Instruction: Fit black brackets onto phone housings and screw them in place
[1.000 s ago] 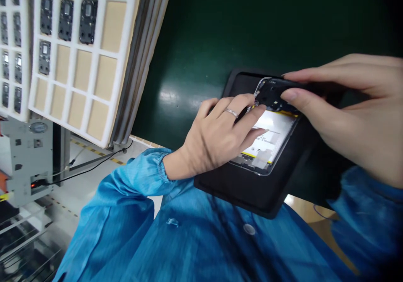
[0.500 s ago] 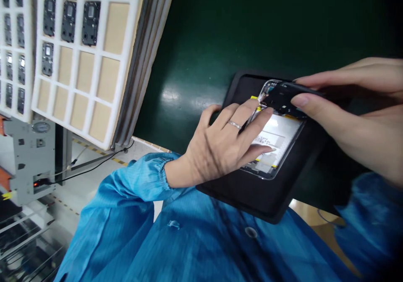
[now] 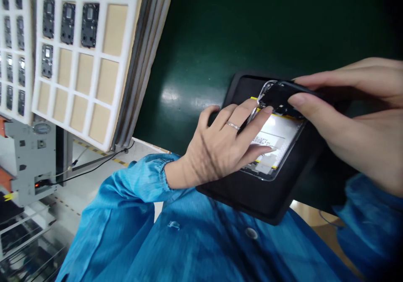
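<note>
An opened smartphone (image 3: pixel 278 141), its large silvery battery exposed, lies on a black pad (image 3: pixel 248 196). My left hand (image 3: pixel 217 143), wearing a ring, reaches over the phone's left edge; its fingers hold the frame near the top and its thumb hangs over the battery. Between thumb and fingers, my right hand (image 3: pixel 343 101) grips a black plastic inner cover (image 3: pixel 278 97). That cover lies tilted over the upper end of the phone, its left part touching or close to the frame. The far side of the cover is hidden behind my right fingers.
A white-gridded tray (image 3: pixel 74 86) with several black phone parts (image 3: pixel 90 25) stands at the upper left, beside another such tray (image 3: pixel 27 63). Dark green tabletop (image 3: pixel 195 63) spreads behind the pad. A grey machine (image 3: pixel 37 160) with cables stands at the far left.
The right thumb and the black inner cover have shifted very slightly left and lower over the phone's top end. My left hand stays nearly still.
</note>
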A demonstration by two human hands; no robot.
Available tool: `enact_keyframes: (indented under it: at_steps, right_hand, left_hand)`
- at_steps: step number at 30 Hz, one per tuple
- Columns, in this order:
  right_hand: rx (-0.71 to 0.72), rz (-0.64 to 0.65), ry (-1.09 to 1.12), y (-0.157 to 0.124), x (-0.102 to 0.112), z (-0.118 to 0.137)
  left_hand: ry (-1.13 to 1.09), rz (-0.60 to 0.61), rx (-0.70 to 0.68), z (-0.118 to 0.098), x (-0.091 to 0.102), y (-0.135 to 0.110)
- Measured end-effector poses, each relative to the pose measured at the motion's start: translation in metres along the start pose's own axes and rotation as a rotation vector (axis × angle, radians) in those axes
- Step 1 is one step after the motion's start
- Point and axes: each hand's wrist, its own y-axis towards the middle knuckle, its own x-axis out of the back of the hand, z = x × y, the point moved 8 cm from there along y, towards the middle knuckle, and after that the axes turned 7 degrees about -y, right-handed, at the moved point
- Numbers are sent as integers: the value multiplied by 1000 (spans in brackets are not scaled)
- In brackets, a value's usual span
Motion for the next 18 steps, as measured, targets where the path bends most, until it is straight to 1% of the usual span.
enact_keyframes:
  at_steps: [4,8,10,14,16,18]
  right_hand:
    - [-37,-25,20,0,1,-4]
    - [-17,-16,3,-1,1,-5]
    - [-3,-27,-24,-2,2,-5]
    - [-27,-59,-39,-3,4,-8]
    - [-35,-45,-43,-3,3,-9]
    - [-33,-30,-45,-3,2,-9]
  left_hand:
    - [5,-5,3,-1,1,1]
    - [2,-11,9,-2,1,1]
    - [-1,-6,14,-2,1,2]
    - [7,26,12,-5,-1,3]
    - [22,40,0,-7,-2,2]
    - [42,29,-9,-8,-2,2]
